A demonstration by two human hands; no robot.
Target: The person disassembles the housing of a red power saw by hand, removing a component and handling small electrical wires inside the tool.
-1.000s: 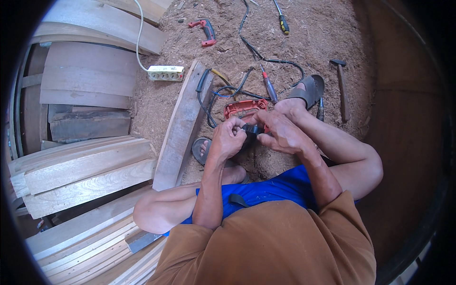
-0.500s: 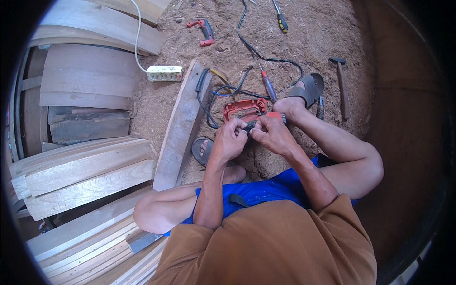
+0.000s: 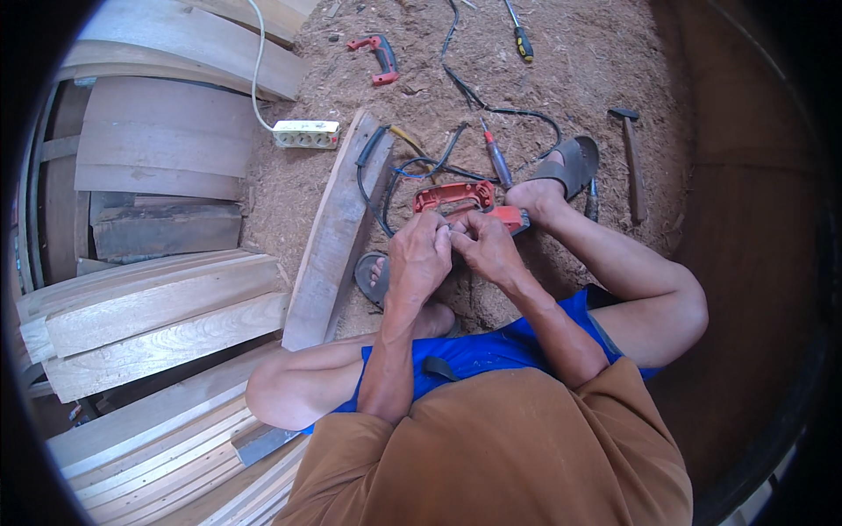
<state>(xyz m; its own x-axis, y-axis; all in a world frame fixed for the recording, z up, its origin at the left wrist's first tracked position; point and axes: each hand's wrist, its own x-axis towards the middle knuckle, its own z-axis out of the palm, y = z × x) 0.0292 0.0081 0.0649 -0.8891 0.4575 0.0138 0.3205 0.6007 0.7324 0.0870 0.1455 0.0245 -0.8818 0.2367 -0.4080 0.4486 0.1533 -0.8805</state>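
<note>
My left hand and my right hand meet fingertip to fingertip in front of me. Both are closed in a pinch, and whatever small piece lies between them is mostly covered by the fingers. Just beyond sits a red power tool body with its opened handle shell facing up. My hands hide the near part of it. A black cord with a thick sleeve and thin blue and yellow wires lie loose behind the tool. Beside them a screwdriver with a red and purple handle rests on the sawdust.
A wooden beam lies left of the tool, near a white power strip. Farther off are a red and grey handle cover and a yellow and black screwdriver. A hammer lies right. Stacked boards fill the left.
My fingers have drawn closer together, and the dark piece seen between them before is now mostly covered. My left hand has turned slightly; the thick cord sleeve has shifted a little.
</note>
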